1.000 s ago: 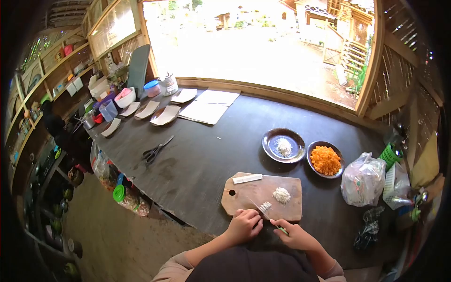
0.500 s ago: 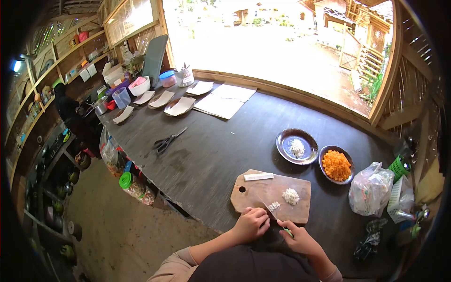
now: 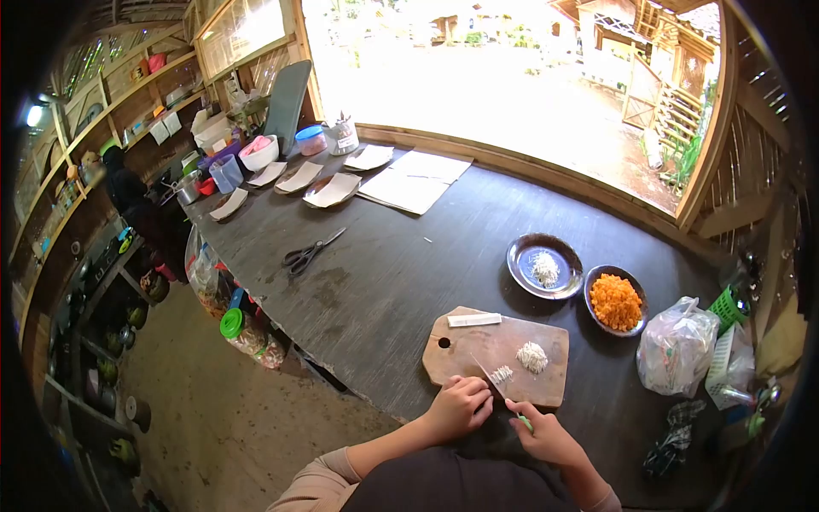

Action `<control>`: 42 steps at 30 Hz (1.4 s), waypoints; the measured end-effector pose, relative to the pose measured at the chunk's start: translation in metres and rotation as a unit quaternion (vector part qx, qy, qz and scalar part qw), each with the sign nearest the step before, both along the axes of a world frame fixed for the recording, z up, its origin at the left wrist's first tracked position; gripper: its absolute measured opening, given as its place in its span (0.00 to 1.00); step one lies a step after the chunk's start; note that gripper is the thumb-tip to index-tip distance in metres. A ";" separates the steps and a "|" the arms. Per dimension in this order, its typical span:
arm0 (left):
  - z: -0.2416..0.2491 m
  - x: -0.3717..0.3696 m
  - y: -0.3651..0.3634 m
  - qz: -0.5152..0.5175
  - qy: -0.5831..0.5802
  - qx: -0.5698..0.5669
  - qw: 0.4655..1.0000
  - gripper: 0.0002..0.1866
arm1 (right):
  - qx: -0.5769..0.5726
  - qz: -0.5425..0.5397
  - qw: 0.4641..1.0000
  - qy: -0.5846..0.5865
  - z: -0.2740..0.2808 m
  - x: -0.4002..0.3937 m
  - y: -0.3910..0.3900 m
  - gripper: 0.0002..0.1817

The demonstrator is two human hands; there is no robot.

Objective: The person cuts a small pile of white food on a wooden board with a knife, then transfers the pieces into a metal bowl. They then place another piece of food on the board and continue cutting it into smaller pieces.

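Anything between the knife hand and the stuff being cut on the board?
Nothing visible. The right hand holds the knife, its blade reaching the small white pile on the cutting board. The left hand rests beside the blade, not across it. The larger white pile lies apart, to the right.

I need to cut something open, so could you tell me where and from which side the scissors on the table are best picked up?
Take the scissors by the dark handle loops, which lie at the end nearer the table's left edge. The blades point away toward the window, so a hand coming from the edge side meets the loops first and stays clear of the tips. They lie flat, with nothing touching them.
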State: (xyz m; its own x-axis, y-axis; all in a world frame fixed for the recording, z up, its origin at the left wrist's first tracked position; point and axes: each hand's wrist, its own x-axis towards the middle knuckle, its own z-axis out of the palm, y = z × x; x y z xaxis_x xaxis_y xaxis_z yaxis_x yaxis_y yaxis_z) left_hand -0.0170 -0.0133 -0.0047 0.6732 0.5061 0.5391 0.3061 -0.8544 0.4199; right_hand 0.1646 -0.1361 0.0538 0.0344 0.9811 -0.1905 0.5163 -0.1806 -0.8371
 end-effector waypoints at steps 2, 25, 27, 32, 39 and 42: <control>0.001 0.000 0.000 -0.002 -0.005 0.006 1.000 0.08 | 0.022 0.003 0.999 -0.029 -0.007 -0.004 0.002 0.19; 0.005 0.000 0.001 -0.009 -0.001 -0.005 1.000 0.06 | 0.007 0.001 1.000 0.006 0.003 0.001 0.001 0.19; 0.003 0.000 0.001 -0.010 0.001 -0.005 1.000 0.06 | 0.002 -0.001 1.000 0.004 -0.001 -0.001 0.002 0.19; 0.005 -0.001 0.002 -0.011 0.008 -0.006 1.000 0.06 | 0.035 0.004 0.999 -0.005 -0.006 0.000 0.001 0.19; 0.001 -0.001 0.002 -0.012 0.003 -0.011 1.000 0.07 | -0.055 -0.008 0.998 0.014 0.012 0.001 0.002 0.19; 0.002 -0.001 0.002 -0.012 0.003 -0.012 1.000 0.07 | -0.001 0.004 1.000 -0.004 -0.006 0.000 0.001 0.20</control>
State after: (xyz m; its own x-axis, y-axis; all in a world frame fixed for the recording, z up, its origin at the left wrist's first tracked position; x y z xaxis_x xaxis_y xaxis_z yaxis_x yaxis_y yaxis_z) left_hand -0.0183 -0.0118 -0.0029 0.6886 0.5029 0.5224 0.2885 -0.8510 0.4388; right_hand 0.1648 -0.1348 0.0479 0.0284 0.9809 -0.1925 0.5236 -0.1786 -0.8330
